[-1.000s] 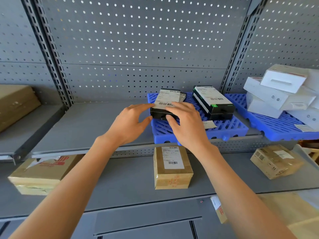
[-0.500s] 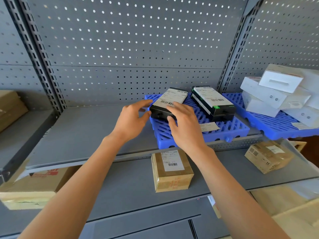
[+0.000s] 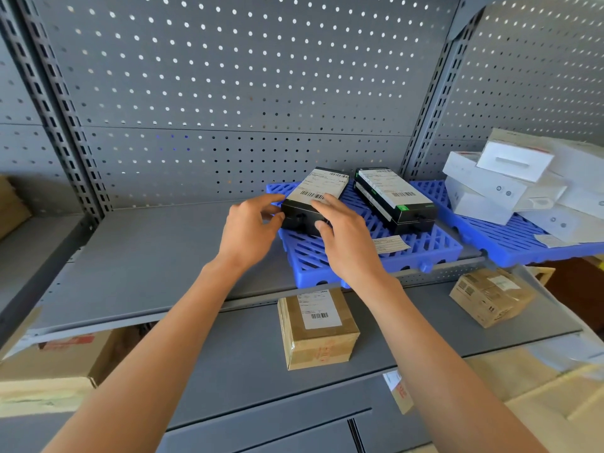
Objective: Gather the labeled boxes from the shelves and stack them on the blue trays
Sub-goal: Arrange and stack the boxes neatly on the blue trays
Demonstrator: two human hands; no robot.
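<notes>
While the black box (image 3: 313, 199) lies on the blue tray (image 3: 421, 246) beside a second box (image 3: 394, 199), the left hand (image 3: 250, 232) and right hand (image 3: 346, 238) both grip its near end.

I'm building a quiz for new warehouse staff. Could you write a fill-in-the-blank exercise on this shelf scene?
1. Both hands touch a black box lying on a ____ tray.
2. Beside it lies a second box, also ____ in colour.
3. The shelf below holds a ____ box bearing a barcode label.

Missing words: blue; black; brown
</notes>
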